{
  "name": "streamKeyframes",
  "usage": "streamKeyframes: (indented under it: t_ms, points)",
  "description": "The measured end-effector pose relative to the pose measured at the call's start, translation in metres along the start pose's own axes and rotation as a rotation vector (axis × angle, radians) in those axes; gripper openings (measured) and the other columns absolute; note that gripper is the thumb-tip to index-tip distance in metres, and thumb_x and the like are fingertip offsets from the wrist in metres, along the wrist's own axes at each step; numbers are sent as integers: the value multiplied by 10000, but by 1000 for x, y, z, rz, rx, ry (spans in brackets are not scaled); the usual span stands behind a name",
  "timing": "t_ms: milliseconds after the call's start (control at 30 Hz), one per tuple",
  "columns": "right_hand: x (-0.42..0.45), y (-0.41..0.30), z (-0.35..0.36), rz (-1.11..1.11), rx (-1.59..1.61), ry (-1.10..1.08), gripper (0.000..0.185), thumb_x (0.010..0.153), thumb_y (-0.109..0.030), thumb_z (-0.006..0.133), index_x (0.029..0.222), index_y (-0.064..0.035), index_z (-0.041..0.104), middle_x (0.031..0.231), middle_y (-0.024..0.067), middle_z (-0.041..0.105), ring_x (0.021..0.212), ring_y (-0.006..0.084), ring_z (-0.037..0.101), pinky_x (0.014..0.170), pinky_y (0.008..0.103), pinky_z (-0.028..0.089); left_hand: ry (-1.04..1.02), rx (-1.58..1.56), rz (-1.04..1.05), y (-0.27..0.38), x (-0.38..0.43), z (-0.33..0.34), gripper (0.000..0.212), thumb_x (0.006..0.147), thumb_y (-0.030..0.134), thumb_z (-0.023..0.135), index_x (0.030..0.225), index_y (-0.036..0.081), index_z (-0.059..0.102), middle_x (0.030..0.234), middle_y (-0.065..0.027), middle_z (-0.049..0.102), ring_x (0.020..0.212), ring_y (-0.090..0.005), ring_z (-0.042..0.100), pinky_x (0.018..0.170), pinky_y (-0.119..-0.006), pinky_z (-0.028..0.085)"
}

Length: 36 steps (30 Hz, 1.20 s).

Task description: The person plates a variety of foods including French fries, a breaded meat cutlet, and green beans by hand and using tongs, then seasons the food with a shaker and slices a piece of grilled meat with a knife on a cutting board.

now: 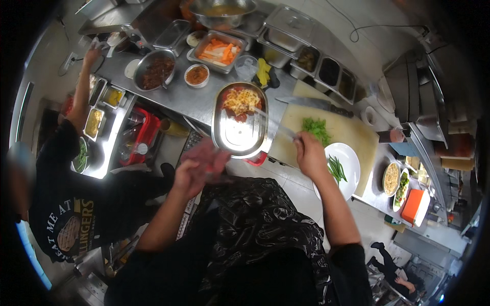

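My left hand (187,176) grips a red cloth (208,158), blurred, at the near end of an oval metal tray (239,138). Whether the cloth touches the tray's rim, I cannot tell. At the tray's far end lies food topped with browned melted cheese (241,100), with red sauce around it. My right hand (311,155) holds a thin metal utensil (281,130), also blurred, its tip reaching the cheese-topped food. Close by the right hand are chopped green herbs (316,130) on a cutting board (293,153) and a white plate (350,179) with green beans (337,170).
A large knife (306,101) lies across the board's far end. Behind the tray stand a bowl of dark meat (155,70), a ramekin of sauce (196,75), a pan of cut vegetables (218,53) and yellow-black tongs (264,72). A co-worker (65,179) stands at left, one arm over the counter.
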State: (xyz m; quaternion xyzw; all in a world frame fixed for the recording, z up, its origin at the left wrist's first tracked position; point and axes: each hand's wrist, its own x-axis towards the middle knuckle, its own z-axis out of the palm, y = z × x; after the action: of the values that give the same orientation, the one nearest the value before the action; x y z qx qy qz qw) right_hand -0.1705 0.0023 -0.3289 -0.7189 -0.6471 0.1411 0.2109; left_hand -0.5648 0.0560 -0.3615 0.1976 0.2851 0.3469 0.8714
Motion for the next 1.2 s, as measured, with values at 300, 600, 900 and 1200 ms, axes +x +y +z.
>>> streamKeyframes:
  t_ms: [300,600,900,1200]
  points:
    - [124,-6,4,39,-529,-261,306,940,-12,618,1241,-60,631,1133,231,758,1056,434,749,895,547,590,6,-576,-213,-18,20,-73,673,1081,536,481,1571,77,515,1535,-158,593,1370,-375,611,1201,-604,457]
    - [151,0,13,186,-446,-388,256,995,-136,596,1243,-91,638,1115,230,763,1073,442,741,911,557,573,100,28,-177,-79,119,-88,275,1107,227,604,1287,35,526,1134,-175,667,918,-359,769,664,-498,656]
    - [98,18,29,267,-285,-265,148,988,-92,591,1125,-85,646,1027,237,746,979,484,706,868,576,537,301,550,99,-42,104,-136,319,1021,26,679,1291,43,510,1000,-70,660,743,-167,673,596,-324,570]
    - [9,13,37,245,287,82,126,967,-13,645,1087,-47,625,928,222,725,860,420,705,789,481,547,-15,1102,339,40,100,-33,372,942,9,750,1271,41,581,987,1,641,906,-125,636,838,-307,543]
